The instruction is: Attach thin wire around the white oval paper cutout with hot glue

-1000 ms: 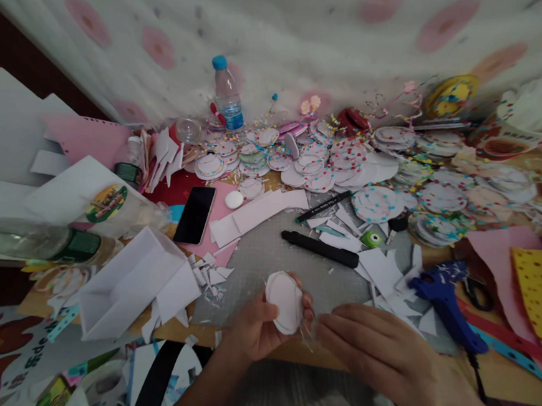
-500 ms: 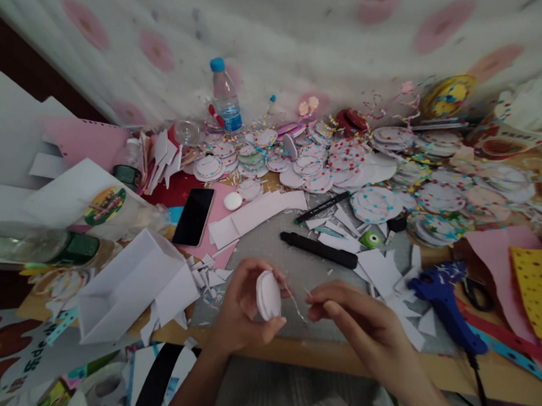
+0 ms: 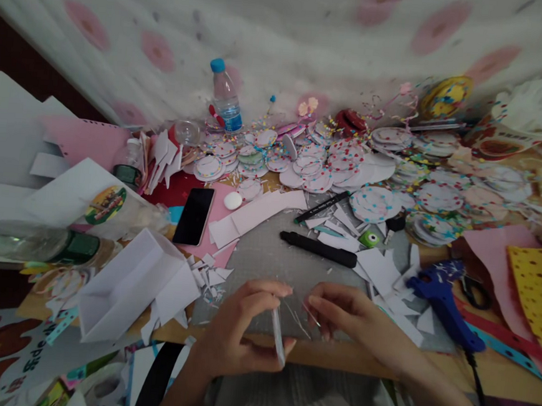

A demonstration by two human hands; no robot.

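Observation:
Near the front edge of the table, my left hand (image 3: 242, 326) grips a white paper disc (image 3: 278, 338) between thumb and fingers. The disc is thin, layered and seen nearly edge-on. A thin pale strand (image 3: 298, 318) hangs beside the disc toward my right hand (image 3: 338, 308). The fingers of that hand are pinched around a fine, thread-like strand (image 3: 315, 315); whether it is thread or a needle I cannot tell. A grey cutting mat (image 3: 257, 258) lies beneath and beyond both hands.
Beyond the mat are a black craft knife (image 3: 318, 250), a pen (image 3: 322, 207) and paper scraps. A blue glue gun (image 3: 453, 305) lies to the right, a phone (image 3: 193, 216) and an open white paper box (image 3: 128, 285) to the left. Decorated paper discs (image 3: 306, 165) are piled behind.
My left hand has turned the disc from showing its face to nearly edge-on and lowered it slightly. My right hand stays close by, still pinching.

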